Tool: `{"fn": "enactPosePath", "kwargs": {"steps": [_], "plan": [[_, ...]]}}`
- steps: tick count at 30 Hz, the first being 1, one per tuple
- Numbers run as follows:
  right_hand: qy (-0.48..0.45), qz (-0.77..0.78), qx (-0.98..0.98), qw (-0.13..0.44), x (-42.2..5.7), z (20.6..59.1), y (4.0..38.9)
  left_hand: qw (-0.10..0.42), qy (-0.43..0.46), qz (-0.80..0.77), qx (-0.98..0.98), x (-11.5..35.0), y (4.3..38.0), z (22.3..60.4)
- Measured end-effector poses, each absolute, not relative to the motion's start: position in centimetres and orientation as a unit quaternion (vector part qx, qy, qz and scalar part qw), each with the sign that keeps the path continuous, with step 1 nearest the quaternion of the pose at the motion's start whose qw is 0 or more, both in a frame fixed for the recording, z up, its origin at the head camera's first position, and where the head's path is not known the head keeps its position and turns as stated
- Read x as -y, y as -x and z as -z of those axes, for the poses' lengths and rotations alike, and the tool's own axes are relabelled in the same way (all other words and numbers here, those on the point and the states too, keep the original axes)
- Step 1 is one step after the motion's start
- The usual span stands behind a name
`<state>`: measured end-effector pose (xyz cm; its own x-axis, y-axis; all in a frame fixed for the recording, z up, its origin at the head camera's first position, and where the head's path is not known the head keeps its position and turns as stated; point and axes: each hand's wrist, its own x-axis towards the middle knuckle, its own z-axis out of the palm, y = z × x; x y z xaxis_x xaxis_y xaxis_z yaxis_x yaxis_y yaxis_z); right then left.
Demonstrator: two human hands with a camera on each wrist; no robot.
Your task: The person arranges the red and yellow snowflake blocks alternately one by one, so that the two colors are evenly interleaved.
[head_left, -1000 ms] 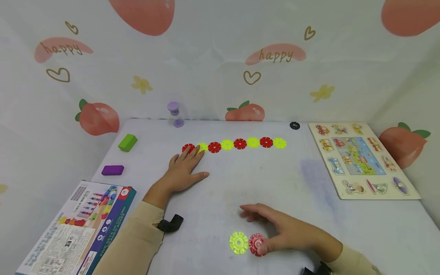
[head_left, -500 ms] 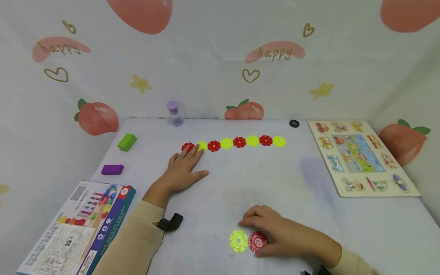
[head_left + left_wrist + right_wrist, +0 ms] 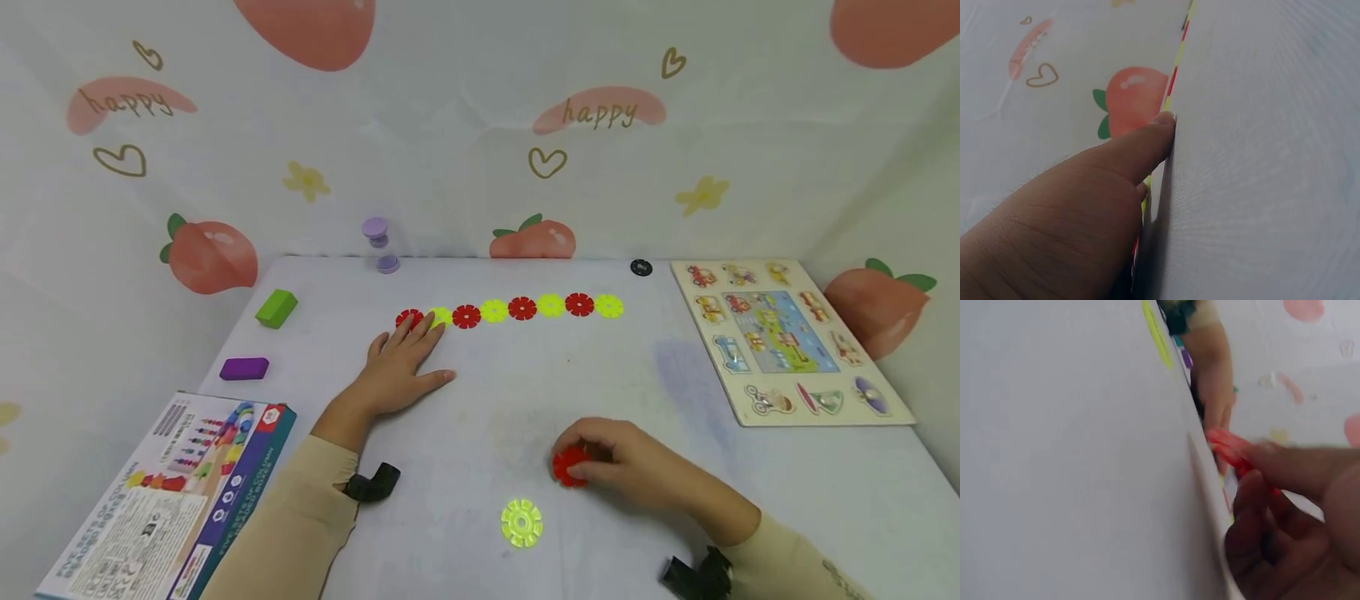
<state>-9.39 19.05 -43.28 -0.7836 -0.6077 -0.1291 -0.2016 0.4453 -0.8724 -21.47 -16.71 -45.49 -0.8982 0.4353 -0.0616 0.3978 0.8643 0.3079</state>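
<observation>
Between thumb and fingers my right hand (image 3: 637,462) pinches a red notched disc (image 3: 567,467), which the right wrist view shows tilted, just off the white table. Below it lies a single yellow-green notched disc (image 3: 521,523). My left hand (image 3: 397,371) lies flat with fingers spread, its fingertips on the left end of a row of alternating red and yellow discs. Those fingers partly cover the leftmost red disc (image 3: 408,318) and the yellow disc (image 3: 442,316) beside it. At the row's right end is another yellow disc (image 3: 609,306).
A picture puzzle board (image 3: 787,350) lies at the right. On the left are a printed box (image 3: 165,492), a purple block (image 3: 243,368) and a green block (image 3: 277,308). A small hourglass (image 3: 382,246) and a black round piece (image 3: 641,267) stand near the back edge.
My right hand has taken hold of the red disc beside the loose yellow one and lifted it, moving it forward. The left hand has stayed in place.
</observation>
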Motion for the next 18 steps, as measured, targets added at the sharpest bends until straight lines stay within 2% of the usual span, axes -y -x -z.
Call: {"fn": "enactPosePath", "kwargs": {"steps": [11,15,18], "plan": [[-0.051,0.521,-0.852,0.001,-24.0,44.9,18.1,0.067,-0.220,-0.150,-0.962,16.7,21.4,45.4],[-0.094,0.461,-0.881,-0.046,-25.4,45.3,20.1,0.065,-0.220,-0.146,-0.962,16.7,21.5,45.5],[-0.082,0.404,-0.909,-0.052,-26.0,45.2,20.6,0.064,-0.217,-0.147,-0.963,16.7,21.6,45.6]]}}
